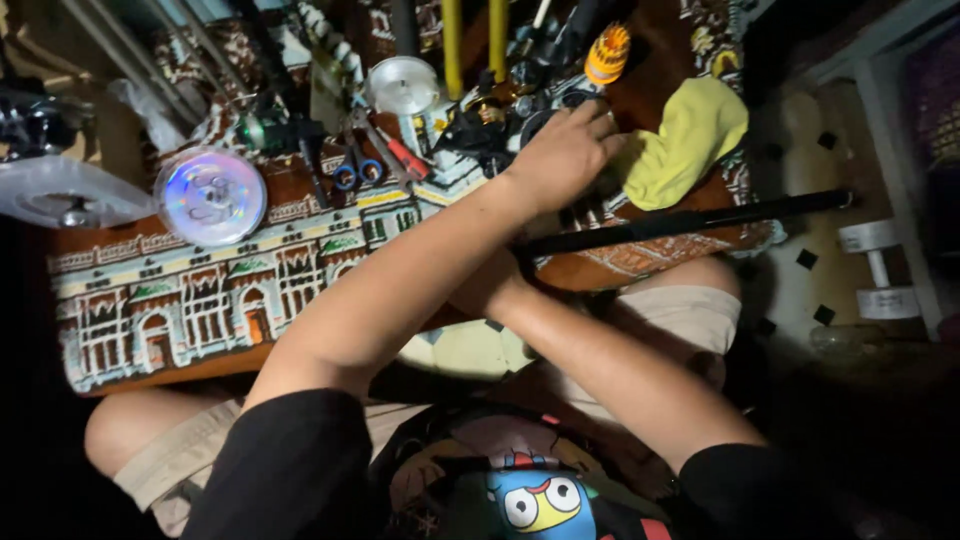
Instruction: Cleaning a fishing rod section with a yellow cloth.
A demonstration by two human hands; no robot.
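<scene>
My left hand [565, 152] reaches across a patterned rug [200, 295] and lies palm down on a dark cluster of reel-like parts [490, 125], its fingertips at the edge of a yellow cloth [690, 135]. What the fingers grip, if anything, is hidden. My right forearm [600, 365] runs up from the lower right and passes under my left forearm, which hides the right hand. A long black rod [700, 215] stretches rightward from that hidden spot.
A shiny disc-shaped spool [210, 195], a clear round spool [400, 85], blue-handled scissors [355, 172], red-handled pliers [405, 155] and an orange ribbed spool [607, 52] lie on the rug. Two yellow rods [452, 40] stand at the top. A white spool [880, 272] sits at right.
</scene>
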